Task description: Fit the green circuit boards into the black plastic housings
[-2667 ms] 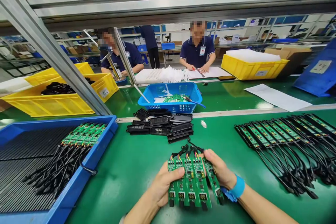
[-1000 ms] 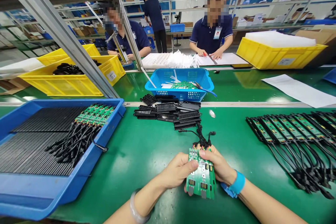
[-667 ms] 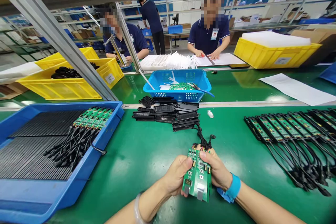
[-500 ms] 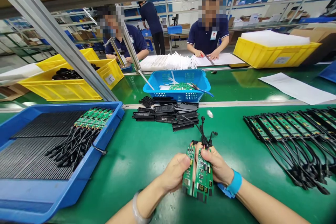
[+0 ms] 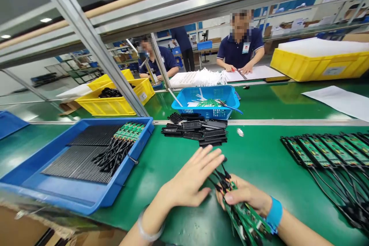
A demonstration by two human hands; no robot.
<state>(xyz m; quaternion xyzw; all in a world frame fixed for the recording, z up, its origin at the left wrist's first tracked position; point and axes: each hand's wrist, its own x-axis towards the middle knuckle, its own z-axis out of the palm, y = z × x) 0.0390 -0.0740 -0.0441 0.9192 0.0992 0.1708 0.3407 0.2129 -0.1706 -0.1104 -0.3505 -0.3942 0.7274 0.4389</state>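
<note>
Several green circuit boards [image 5: 245,221] are gripped by my right hand [image 5: 250,194], its thumb pressed on top of them near their cable ends. Their lower ends fan out toward me, and short black cables [image 5: 221,178] stick out at the top. My left hand [image 5: 191,178] hovers just left of these cables, palm down with its fingers stretched out, holding nothing; whether a fingertip touches a cable I cannot tell. Beyond my hands lies a loose pile of black plastic cases [image 5: 198,132]. At the right, more black cases with boards inside [image 5: 323,150] form a row, their cables toward me.
A blue tray [image 5: 83,201] at the left holds black strips and cabled boards. A blue basket [image 5: 206,112] stands behind the black pile. Metal posts [image 5: 86,30], yellow bins [image 5: 319,63] and co-workers [image 5: 240,48] are across the green bench.
My left hand has let go of the boards and opened. My right hand now holds the boards together, tilted down to the right. The view has shifted left and up.
</note>
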